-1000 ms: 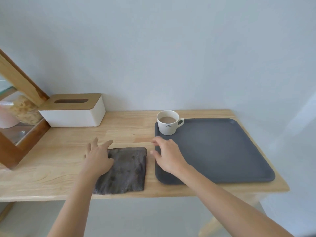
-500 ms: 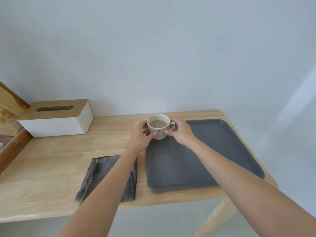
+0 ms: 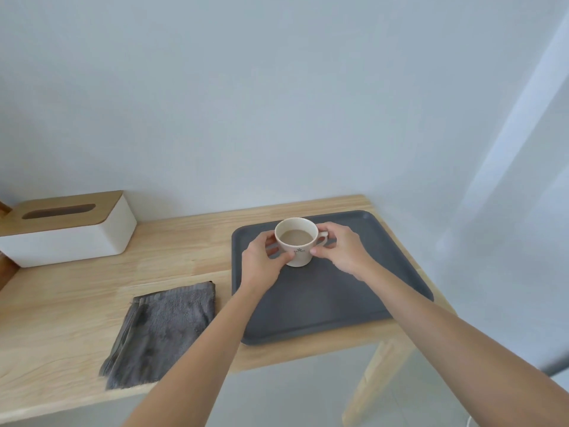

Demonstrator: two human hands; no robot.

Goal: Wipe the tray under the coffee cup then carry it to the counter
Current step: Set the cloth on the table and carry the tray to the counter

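Observation:
A white coffee cup (image 3: 297,252) filled with milky coffee is over the far left part of the dark grey tray (image 3: 354,291); whether it rests on the tray or is lifted I cannot tell. My left hand (image 3: 261,263) wraps its left side. My right hand (image 3: 341,251) pinches its handle and right side. A folded dark grey cloth (image 3: 160,331) lies flat on the wooden table (image 3: 77,300), left of the tray, with no hand on it.
A white tissue box (image 3: 67,229) with a wooden lid stands at the back left against the wall. The table's right edge runs close along the tray. A table leg (image 3: 369,377) and pale floor show below the front edge.
Both hands left the cloth and the tray's edge and closed on the cup. The cup now sits further in over the tray. The view has shifted right.

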